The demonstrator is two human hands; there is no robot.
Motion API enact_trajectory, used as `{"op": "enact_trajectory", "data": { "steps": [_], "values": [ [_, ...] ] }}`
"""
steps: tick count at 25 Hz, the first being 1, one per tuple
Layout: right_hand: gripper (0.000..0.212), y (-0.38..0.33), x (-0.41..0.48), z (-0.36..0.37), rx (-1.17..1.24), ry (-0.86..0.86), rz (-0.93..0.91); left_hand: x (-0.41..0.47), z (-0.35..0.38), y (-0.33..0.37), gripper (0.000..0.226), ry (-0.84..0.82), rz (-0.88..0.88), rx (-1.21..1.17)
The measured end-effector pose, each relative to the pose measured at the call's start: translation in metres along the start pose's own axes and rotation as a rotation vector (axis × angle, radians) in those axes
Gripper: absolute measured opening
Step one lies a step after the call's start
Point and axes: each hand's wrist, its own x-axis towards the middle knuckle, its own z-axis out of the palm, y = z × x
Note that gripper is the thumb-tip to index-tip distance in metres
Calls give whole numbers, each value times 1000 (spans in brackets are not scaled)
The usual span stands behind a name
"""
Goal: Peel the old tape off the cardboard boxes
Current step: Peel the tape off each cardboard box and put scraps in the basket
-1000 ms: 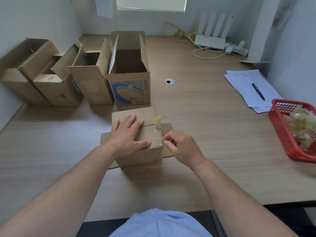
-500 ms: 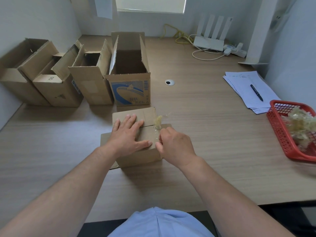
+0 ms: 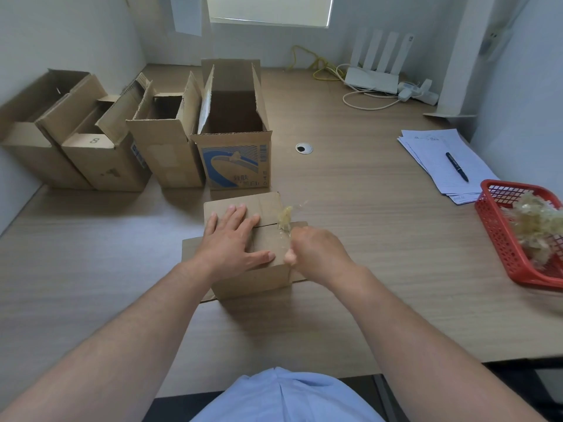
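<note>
A small closed cardboard box [image 3: 262, 277] lies on the desk in front of me. My left hand [image 3: 234, 242] presses flat on its top with straight, spread fingers. At the box's right edge my right hand [image 3: 316, 251] is curled, and its fingers pinch a strip of clear yellowed tape [image 3: 285, 219]. The tape's free end stands crumpled above the box's top right corner. The part of the strip under my right hand is hidden.
Several open cardboard boxes [image 3: 233, 138] stand in a row at the left back. A red basket [image 3: 499, 239] with crumpled old tape sits at the right edge. Papers with a pen [image 3: 456, 166] lie behind it. A router and cables [image 3: 371, 80] are at the back.
My right hand has moved left from the box's right flap onto its right edge and curled over the tape strip. My left hand has stayed flat on the box.
</note>
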Motion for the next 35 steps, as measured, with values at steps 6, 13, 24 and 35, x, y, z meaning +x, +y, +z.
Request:
{"op": "enact_trajectory", "data": {
  "steps": [6,13,24,35],
  "values": [
    [37,35,-14,31,636,-61,152,-6,-2,-7,129,-153,64,227],
    [28,24,-11,31,819,26,118,-7,-31,-10,97,9,42,-36],
    [36,9,21,-11,367,405,-71,21,-69,-23,113,-144,-144,-393],
    [23,10,59,-69,-263,239,-564,33,-76,-26,115,-197,-100,-427]
  ]
}}
